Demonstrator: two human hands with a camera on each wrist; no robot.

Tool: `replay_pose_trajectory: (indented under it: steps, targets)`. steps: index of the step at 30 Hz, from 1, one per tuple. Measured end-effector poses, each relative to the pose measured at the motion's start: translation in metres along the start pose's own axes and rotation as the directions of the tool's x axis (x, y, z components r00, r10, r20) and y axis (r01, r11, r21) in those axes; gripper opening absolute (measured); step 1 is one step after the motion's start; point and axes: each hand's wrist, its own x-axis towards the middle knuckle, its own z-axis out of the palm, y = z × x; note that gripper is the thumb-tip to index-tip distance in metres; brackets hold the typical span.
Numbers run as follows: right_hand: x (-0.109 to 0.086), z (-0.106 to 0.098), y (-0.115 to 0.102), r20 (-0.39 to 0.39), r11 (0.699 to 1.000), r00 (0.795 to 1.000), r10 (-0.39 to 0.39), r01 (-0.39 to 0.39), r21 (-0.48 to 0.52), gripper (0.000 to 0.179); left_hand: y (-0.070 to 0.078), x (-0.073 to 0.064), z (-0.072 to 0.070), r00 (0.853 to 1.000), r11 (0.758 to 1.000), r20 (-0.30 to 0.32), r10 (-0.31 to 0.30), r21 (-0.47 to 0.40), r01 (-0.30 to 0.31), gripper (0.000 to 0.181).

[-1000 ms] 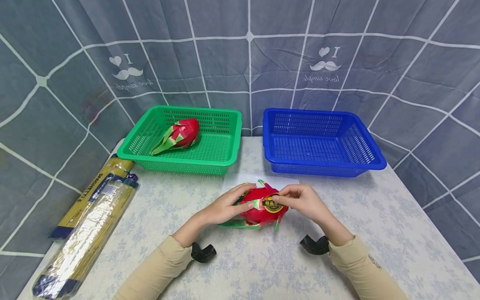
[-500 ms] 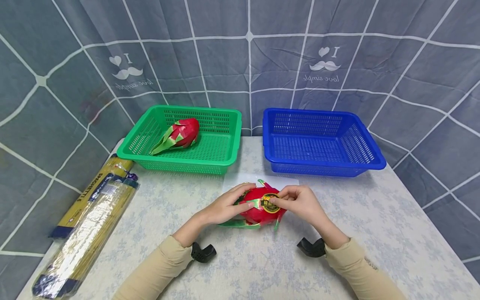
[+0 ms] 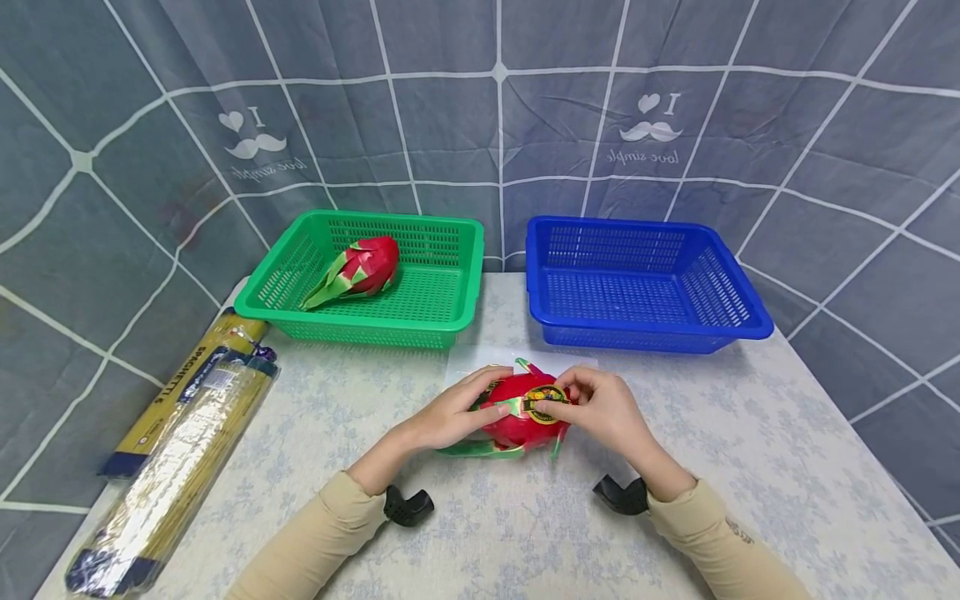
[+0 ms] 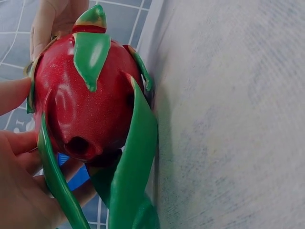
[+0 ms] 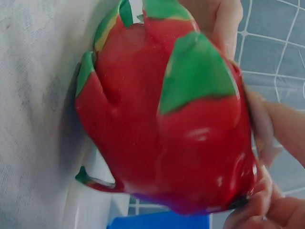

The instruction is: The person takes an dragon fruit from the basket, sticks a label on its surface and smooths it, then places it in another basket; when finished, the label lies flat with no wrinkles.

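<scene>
A red dragon fruit [image 3: 517, 429] with green leaf tips lies on its side on the table. My left hand [image 3: 450, 412] holds it from the left, thumb on the near side and fingers over the far side. In the left wrist view, the fruit's hollow end [image 4: 81, 145] and long green leaves [image 4: 136, 157] face the camera. On the fruit's upper side is a round black-and-gold sticker [image 3: 542, 395]. My right hand [image 3: 611, 412] pinches the sticker at its right edge, with the thumb lying across part of its print. The right wrist view shows the fruit's other end [image 5: 200, 138].
A green basket [image 3: 360, 329] with a second dragon fruit [image 3: 371, 262] stands at back left. To its right is a blue basket [image 3: 645, 329]. White paper [image 3: 468, 358] lies behind the held fruit. Spaghetti packs [image 3: 202, 433] line the left edge.
The right hand has moved slightly left over the fruit, bringing the sticker left with it. Its thumb now covers more of the sticker's lower part. The left hand has stayed in place.
</scene>
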Motion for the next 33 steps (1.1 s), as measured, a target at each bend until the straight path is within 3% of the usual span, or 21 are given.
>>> replay_pose_trajectory:
  steps: [3,6,11,18,26,33]
  targets:
    - [0.003,0.0,0.003,0.013,0.999,0.999,0.033,-0.033,-0.018,0.046,0.001,0.001,0.001,1.0,1.0,0.01,-0.004,-0.024,0.005,0.052]
    - [0.007,-0.001,0.008,0.091,0.998,0.995,0.051,-0.055,0.043,0.057,0.002,0.001,0.001,1.0,1.0,0.005,-0.006,-0.007,0.006,0.053]
    - [0.011,0.0,0.014,0.224,0.986,0.973,0.055,-0.088,0.139,0.064,0.002,-0.002,0.005,0.998,0.994,-0.062,-0.014,0.106,0.021,0.06]
    - [0.006,0.008,0.011,0.186,0.997,0.981,0.055,-0.063,0.039,0.056,0.008,-0.002,0.019,0.976,0.957,-0.214,-0.051,0.268,0.109,0.076]
    - [0.004,0.02,0.013,0.232,0.973,0.973,0.012,-0.065,0.223,0.045,0.009,0.001,0.031,0.941,0.92,-0.338,0.028,0.376,0.108,0.069]
    - [-0.002,0.027,0.005,0.149,0.979,0.987,0.065,-0.092,0.179,0.042,0.007,0.006,0.039,0.909,0.898,-0.416,0.034,0.411,0.155,0.075]
